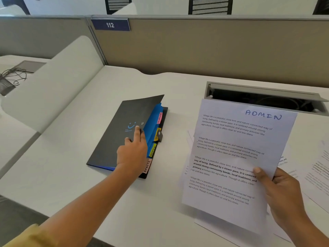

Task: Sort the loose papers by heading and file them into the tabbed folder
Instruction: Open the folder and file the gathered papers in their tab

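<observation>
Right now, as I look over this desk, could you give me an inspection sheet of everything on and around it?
Surface: white desk, with an open slot at the back right.
Job's things: black folder, cover partly lifted, coloured tabs showing; a sheet headed ADMIN held up; loose papers lying under and right of it.
Clutter: nothing seen.
Hands: left hand on the folder's cover, forefinger straight, whether the other fingers hook its edge is unclear; right hand grips the sheet's lower right edge.
Cables: tangled cord on the neighbouring desk, far left; dim cable loops inside the slot.
Surroundings: beige partition with a plate reading 112; chair backs beyond.
</observation>
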A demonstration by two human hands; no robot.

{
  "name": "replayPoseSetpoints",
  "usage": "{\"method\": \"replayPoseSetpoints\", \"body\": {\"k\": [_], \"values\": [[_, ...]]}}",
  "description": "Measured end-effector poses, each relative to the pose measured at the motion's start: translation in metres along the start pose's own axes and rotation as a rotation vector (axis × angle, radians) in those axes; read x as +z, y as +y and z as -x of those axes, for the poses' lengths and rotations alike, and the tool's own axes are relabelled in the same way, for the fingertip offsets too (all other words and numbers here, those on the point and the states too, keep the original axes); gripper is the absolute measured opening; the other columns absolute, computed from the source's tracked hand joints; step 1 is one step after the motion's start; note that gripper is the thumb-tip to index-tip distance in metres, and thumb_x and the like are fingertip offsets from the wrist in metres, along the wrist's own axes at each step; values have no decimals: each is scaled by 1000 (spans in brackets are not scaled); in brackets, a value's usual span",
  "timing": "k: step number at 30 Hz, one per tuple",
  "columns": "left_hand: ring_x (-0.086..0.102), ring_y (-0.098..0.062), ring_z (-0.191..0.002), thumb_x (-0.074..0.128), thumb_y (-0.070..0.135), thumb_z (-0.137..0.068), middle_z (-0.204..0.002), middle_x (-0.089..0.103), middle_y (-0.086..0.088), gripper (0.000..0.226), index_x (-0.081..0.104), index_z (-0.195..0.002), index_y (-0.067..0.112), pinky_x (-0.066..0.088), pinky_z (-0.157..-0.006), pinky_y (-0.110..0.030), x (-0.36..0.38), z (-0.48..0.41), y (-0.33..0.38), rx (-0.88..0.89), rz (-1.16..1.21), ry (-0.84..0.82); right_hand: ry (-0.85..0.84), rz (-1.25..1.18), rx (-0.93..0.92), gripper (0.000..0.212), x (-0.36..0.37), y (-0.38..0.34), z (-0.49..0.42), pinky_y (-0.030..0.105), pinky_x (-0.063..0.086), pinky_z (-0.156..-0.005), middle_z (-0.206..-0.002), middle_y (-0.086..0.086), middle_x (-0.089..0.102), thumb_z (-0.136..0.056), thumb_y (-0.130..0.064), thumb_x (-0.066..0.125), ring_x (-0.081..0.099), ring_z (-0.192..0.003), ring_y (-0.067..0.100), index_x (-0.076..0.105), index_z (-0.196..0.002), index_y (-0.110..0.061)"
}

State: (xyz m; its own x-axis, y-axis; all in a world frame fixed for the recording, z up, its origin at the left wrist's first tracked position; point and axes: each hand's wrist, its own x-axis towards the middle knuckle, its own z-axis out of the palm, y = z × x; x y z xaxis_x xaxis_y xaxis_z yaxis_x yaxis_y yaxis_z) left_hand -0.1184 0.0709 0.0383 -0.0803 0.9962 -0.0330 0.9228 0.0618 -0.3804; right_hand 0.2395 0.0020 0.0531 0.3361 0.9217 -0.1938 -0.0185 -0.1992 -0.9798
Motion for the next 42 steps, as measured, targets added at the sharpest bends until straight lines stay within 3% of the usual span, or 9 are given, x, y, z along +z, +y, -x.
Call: {"method": "replayPoseSetpoints", "body": {"k": [9,15,19,24,28,32,34,38,42], "values": [[60,-25,-109,61,21,-90,-163,-3,-5,89,0,-153,9,49,-62,-30,6,8,-2,63,72,-98,25,1,15,8,-4,2,1,16,57,-56,-78,-9,77,-89,-13,67,71,-62,4,74,-84,-15],[65,-19,-85,58,34,-93,-163,3,2,83,4,-154,16,41,-51,-28,9,4,-11,65,106,-102,29,14,9,7,-4,0,5,15,57,-57,-75,-14,76,-89,-13,67,70,-61,2,72,-88,-17],[66,-20,-89,60,24,-92,-163,4,0,84,5,-154,15,43,-53,-28,8,5,-12,72,108,-97,23,38,4,6,-4,-1,6,15,57,-56,-76,-12,76,-90,-15,67,70,-62,3,72,-88,-16],[56,-29,-115,65,20,-88,-160,11,-17,89,5,-153,12,53,-67,-34,15,9,-5,69,60,-138,31,55,10,6,-4,-1,7,17,57,-59,-77,-10,77,-89,-15,67,70,-63,5,72,-88,-14],[59,-32,-109,69,16,-85,-155,20,-23,95,2,-153,24,53,-62,-35,19,6,-8,138,50,-234,24,64,22,7,-6,-2,9,21,59,-61,-81,-5,78,-89,-16,68,72,-68,12,74,-85,-14],[63,-26,-90,51,14,-96,-154,23,-25,43,40,-138,14,51,-61,-32,-5,7,-15,160,-5,-272,30,59,32,12,-6,-7,11,18,58,-57,-85,-2,77,-89,-17,68,71,-64,7,75,-79,-16],[60,-18,-71,50,14,-97,-154,29,-19,28,52,-124,9,44,-53,-28,-14,5,-19,134,-13,-261,17,29,48,10,-2,-13,15,17,58,-57,-88,-1,77,-81,-30,72,71,-63,6,77,-77,-23],[57,-16,-61,52,44,-95,-154,32,-9,38,55,-118,13,39,-49,-28,-17,0,-26,64,24,-188,1,41,53,56,1,-22,22,19,59,-60,-83,-5,78,-49,-70,78,72,-66,7,77,-84,-26],[60,-17,-72,57,36,-94,-155,31,-11,46,48,-132,11,40,-50,-28,-13,3,-25,60,-43,-201,5,32,81,9,2,-24,21,19,58,-60,-89,0,77,-85,-25,71,71,-65,7,77,-79,-20]]}}
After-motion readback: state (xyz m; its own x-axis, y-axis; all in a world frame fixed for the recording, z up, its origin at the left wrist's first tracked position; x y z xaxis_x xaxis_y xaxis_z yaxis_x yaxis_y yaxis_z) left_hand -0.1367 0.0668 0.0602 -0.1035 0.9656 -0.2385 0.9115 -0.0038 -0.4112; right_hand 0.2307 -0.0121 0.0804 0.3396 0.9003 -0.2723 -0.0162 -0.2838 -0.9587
